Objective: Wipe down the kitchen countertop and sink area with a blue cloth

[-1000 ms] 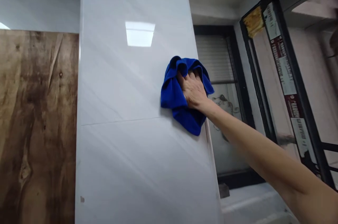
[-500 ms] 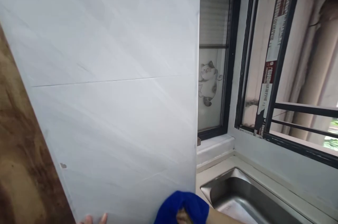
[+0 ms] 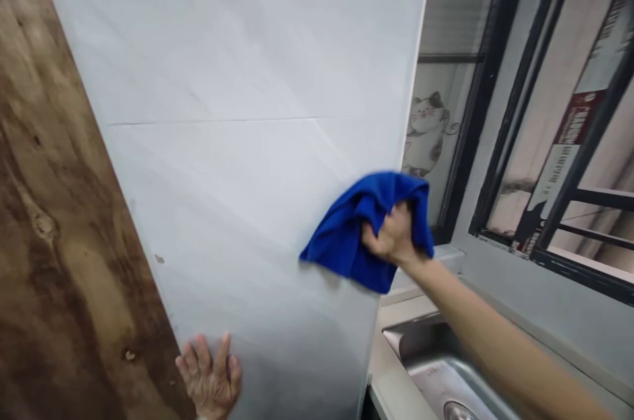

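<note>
The blue cloth (image 3: pixel 334 242) lies against the white marble-patterned wall tiles (image 3: pixel 238 189), below the thin joint line (image 3: pixel 212 121) and over part of their right edge. The right hand (image 3: pixel 393 232) has its fingers curled and clamped on the folds. The left hand (image 3: pixel 212 377) rests lower on the tiles, near the wood-grain panel (image 3: pixel 64 209), its fingers slightly apart. For good wiping, I think, the cloth should be spread flatter, with even pressure, especially at the edge beside the stainless-steel sink (image 3: pixel 396 339).
</note>
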The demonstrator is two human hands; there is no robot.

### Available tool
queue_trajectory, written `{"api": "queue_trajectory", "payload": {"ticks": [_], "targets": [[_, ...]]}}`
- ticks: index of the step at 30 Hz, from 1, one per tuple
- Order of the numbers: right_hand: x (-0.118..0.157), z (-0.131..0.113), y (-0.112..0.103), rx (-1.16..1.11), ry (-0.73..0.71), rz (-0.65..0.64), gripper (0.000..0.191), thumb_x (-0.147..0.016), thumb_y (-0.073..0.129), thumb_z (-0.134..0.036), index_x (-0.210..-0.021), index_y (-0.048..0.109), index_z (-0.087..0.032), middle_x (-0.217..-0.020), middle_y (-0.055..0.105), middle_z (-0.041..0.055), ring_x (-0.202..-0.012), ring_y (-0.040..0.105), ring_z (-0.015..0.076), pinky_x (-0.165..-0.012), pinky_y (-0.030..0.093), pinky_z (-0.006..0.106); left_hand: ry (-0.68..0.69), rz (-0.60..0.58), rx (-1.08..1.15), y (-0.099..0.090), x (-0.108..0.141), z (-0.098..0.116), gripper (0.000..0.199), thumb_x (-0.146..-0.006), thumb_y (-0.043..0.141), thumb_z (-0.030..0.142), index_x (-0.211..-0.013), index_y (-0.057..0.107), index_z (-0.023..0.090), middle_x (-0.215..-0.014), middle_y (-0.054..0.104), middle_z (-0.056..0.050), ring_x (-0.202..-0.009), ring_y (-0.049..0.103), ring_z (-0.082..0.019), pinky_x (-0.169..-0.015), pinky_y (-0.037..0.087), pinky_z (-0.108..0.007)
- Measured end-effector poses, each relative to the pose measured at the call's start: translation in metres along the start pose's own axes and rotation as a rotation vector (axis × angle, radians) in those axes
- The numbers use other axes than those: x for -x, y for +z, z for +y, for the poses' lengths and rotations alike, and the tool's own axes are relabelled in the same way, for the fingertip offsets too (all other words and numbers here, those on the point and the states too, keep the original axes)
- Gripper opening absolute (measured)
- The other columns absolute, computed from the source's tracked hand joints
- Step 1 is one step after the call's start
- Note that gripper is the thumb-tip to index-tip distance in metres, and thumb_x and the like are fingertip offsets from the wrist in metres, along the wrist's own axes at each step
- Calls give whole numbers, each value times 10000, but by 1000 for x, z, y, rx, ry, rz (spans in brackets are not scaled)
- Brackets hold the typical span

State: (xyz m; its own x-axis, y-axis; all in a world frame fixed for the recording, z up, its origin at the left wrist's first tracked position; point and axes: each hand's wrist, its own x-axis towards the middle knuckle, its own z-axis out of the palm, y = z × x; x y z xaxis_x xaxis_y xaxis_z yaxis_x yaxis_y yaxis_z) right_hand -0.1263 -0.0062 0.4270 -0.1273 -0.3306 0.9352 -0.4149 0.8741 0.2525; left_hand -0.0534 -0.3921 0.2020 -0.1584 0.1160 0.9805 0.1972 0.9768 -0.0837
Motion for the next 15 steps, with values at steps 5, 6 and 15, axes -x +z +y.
{"api": "queue_trajectory", "payload": {"ticks": [5,6,15], "targets": [[-131,-6,-26,57,195,76,479,-1000,303,-364,-1387,435,-115,-1433,423,192,-1397,242,342,-1118,194,664,-15,-26,-22,-2,6,2,842,-811,607,109,-1540,208,247,-1666,39,-103,-1528,5,-284,-1249,23,-469],[-156,-16,-30,64,246,71,465,-1008,308,-359,-1359,451,-89,-1411,436,202,-1380,256,332,-1116,193,658,-23,-31,-23,-3,6,3,846,-811,607,105,-1540,205,252,-1666,38,-102,-1527,6,-286,-1250,25,-472],[-224,-134,-21,36,63,31,557,-996,328,-460,-1416,410,-104,-1474,416,114,-1401,267,324,-1211,70,555,-48,-102,73,-14,11,4,788,-847,606,154,-1531,233,270,-1668,47,-47,-1527,13,-265,-1259,29,-443]]}}
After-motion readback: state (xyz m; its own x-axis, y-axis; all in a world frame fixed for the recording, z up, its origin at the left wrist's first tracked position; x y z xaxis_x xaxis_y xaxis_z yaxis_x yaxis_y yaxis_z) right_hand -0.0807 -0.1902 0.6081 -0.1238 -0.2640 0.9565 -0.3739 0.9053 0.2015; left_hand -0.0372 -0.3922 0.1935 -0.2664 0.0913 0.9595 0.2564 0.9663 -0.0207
